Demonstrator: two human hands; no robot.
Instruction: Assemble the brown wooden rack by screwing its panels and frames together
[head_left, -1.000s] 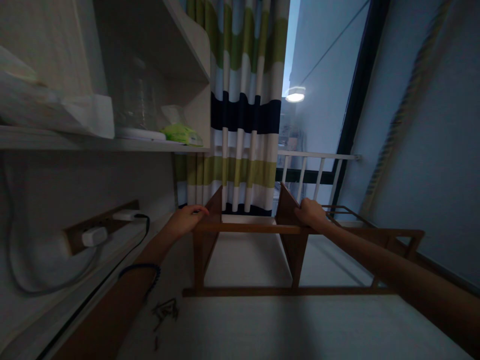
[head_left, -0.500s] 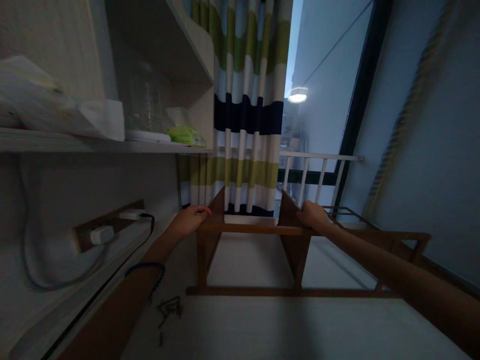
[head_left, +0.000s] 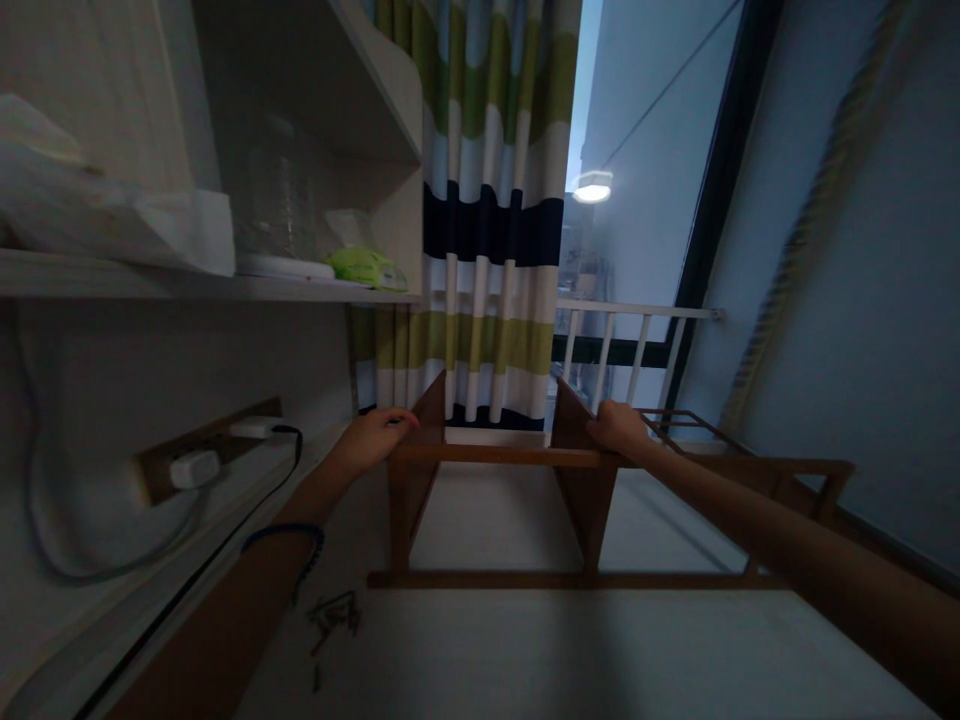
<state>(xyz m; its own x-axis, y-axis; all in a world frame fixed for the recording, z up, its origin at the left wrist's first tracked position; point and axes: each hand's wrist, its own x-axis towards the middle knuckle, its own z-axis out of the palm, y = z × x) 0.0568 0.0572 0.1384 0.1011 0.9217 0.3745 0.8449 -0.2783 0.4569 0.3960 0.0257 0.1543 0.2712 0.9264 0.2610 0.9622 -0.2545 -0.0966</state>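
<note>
A brown wooden frame (head_left: 495, 456), like a partly built shelf rack, stands on the pale surface, its long lower bar (head_left: 480, 580) resting there. Two upright boards join it. At the left board (head_left: 429, 412) my left hand (head_left: 375, 437) is closed, fingers curled over its near corner; a dark beaded band circles that wrist. My right hand (head_left: 621, 430) grips the top edge of the right board (head_left: 574, 415), where it meets the upper bar. The fingertips of my right hand are hidden behind the wood.
A small heap of dark hardware (head_left: 334, 615), too dim to name, lies left of the frame. Plugs and cables run from a wall socket strip (head_left: 210, 450). A shelf (head_left: 300, 290) with a jar (head_left: 285, 200) and a green packet (head_left: 366, 266) juts out above. Striped curtains (head_left: 491, 230) hang behind.
The view has shifted very slightly, so everything sits a little further left. Both hands keep their places on the frame.
</note>
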